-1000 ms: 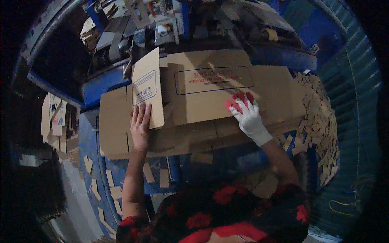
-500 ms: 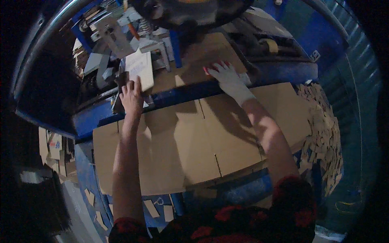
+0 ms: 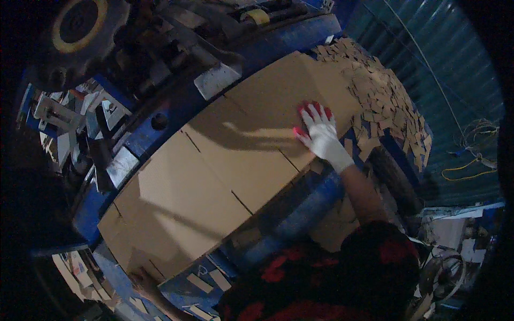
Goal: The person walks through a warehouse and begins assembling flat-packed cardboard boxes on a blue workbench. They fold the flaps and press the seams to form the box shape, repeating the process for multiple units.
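A long brown cardboard sheet (image 3: 214, 171) with dark slots cut along its edges lies slantwise in front of the blue machine. My right hand (image 3: 322, 134), in a white glove with red fingertips, rests with spread fingers on the sheet's right part, near its front edge. At the sheet's near left end is my bare left hand (image 3: 142, 281), touching the corner. Its fingers are dim there, and their grip on the edge cannot be made out.
The machine's blue rail (image 3: 144, 134) runs behind the sheet, with a dark toothed wheel (image 3: 77, 27) above. A heap of small cardboard scraps (image 3: 383, 96) lies at the right. Cardboard strips (image 3: 209, 281) lie below the sheet. A yellow cord (image 3: 468, 170) hangs by the corrugated wall.
My view has swung to the right. Both hands have left the machine bed and come down onto the cardboard in front. The cardboard beneath my right hand no longer shows on the bed.
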### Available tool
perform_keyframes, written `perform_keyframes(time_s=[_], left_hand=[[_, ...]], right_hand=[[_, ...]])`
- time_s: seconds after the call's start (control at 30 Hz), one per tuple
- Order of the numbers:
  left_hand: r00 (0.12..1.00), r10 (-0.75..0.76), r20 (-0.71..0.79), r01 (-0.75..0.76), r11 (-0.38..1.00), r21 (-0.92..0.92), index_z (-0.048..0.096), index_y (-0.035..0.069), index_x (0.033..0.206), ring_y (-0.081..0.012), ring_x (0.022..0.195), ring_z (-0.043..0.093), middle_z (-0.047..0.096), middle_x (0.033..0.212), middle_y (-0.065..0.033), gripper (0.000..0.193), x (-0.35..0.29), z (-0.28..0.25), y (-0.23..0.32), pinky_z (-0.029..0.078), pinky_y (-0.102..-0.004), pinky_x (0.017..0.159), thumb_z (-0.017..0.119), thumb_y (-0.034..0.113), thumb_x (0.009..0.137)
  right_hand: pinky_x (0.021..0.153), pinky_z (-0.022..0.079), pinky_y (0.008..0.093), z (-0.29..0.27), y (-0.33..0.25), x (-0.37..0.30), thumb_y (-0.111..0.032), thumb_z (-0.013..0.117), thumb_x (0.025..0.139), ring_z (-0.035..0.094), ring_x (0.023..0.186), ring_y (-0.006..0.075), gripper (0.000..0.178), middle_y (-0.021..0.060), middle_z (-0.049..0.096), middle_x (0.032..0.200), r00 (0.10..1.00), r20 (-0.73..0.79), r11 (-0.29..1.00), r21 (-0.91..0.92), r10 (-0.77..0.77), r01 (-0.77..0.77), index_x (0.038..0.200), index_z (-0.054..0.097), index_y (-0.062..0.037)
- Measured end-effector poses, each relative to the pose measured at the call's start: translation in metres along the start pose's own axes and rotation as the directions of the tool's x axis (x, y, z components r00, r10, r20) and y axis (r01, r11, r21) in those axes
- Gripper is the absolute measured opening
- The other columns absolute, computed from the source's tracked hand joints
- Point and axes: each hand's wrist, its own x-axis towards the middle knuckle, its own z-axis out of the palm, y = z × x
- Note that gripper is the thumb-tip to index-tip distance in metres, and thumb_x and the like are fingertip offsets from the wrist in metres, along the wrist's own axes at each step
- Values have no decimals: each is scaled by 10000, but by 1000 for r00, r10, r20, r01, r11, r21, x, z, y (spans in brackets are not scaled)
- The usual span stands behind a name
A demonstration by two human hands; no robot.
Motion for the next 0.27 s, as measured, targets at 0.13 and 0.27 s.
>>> perform_keyframes(time_s=[0.13, 0.27], left_hand=[[974, 24, 224, 49, 948, -314, 554, -63, 1131, -408, 950, 580, 539, 1178, -258, 601, -13, -8, -44, 462, -482, 807, 624, 440, 808], [965, -65, 254, 113, 977, -179, 557, -55, 1139, -389, 947, 598, 537, 1191, -262, 643, -24, -9, -84, 462, -481, 813, 667, 458, 768]], right_hand=[[1050, 208, 541, -20, 11, -58, -435, 624, 781, 260, 1310, 363, 712, 152, 326, 1389, 997, 78, 999, 18, 28, -30, 1329, 365, -61], [1049, 202, 562, 22, 51, -98, -444, 668, 754, 259, 1317, 348, 765, 131, 310, 1406, 821, -485, 952, 99, 302, -291, 1341, 347, -73]])
